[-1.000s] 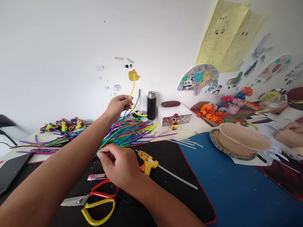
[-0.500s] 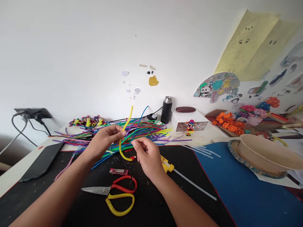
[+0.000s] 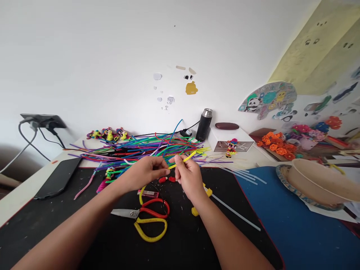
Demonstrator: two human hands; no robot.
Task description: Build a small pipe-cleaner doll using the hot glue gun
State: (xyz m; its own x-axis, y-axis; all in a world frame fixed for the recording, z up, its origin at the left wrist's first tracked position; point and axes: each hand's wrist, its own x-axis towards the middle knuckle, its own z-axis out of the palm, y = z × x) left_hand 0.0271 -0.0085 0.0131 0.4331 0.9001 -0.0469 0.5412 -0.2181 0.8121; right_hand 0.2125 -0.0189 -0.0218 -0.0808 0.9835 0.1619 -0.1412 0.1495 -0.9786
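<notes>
A yellow pipe cleaner [image 3: 189,156] runs slantwise between my two hands. My left hand [image 3: 146,173] pinches it with thumb and forefinger, and a yellow length hangs below that palm. The thumb and fingers of my right hand [image 3: 189,179] are closed on the stretch near its upper end. Small red pieces [image 3: 172,179] lie on the black mat just under the fingertips. Below my hands are a pink lighter [image 3: 149,194] and scissors [image 3: 139,214] with one red and one yellow handle loop. A yellow glue gun [image 3: 207,189] is partly hidden behind my right wrist.
Many coloured pipe cleaners [image 3: 135,146] are heaped behind my hands. A black phone [image 3: 59,178] lies at left. At the back stand a dark flask [image 3: 204,125], a white box [image 3: 225,134] and a small figure [image 3: 232,147]. A beige bowl [image 3: 320,183] sits at right.
The yellow pipe cleaner was upright in my left hand alone; now it slants across, with my right hand on it too. My head view has shifted slightly.
</notes>
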